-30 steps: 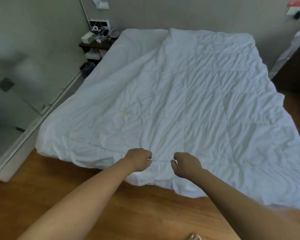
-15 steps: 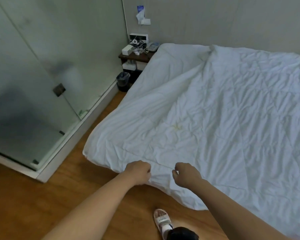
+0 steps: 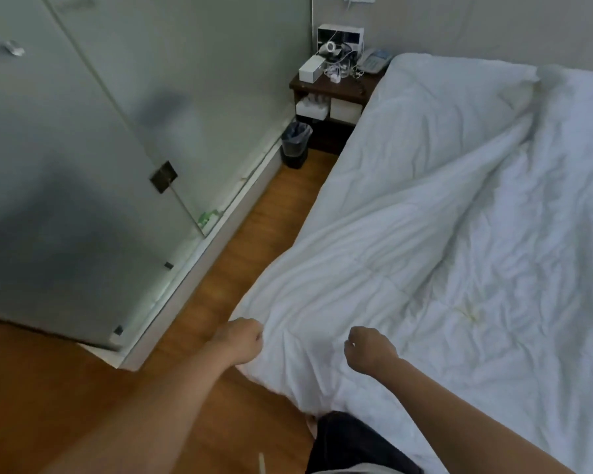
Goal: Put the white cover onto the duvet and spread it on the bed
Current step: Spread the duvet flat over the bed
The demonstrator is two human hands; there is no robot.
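Note:
A white quilted duvet lies spread over the bed, wrinkled, with a long fold running from its near corner up toward the headboard. My left hand grips the near left corner of the duvet in a fist at the foot of the bed. About a hand's width to the right, my right hand is also curled into a fist, holding the duvet's front edge. A small yellowish stain marks the fabric right of my right hand. I cannot tell a separate cover from the duvet.
A frosted glass partition stands on the left with a narrow strip of wooden floor between it and the bed. At the far end are a dark bedside table with cables and a phone, and a black bin.
My view has swung left and closer to the bed's left corner. Both fists kept their grip and dragged the duvet's edge leftward, raising a long diagonal fold in it.

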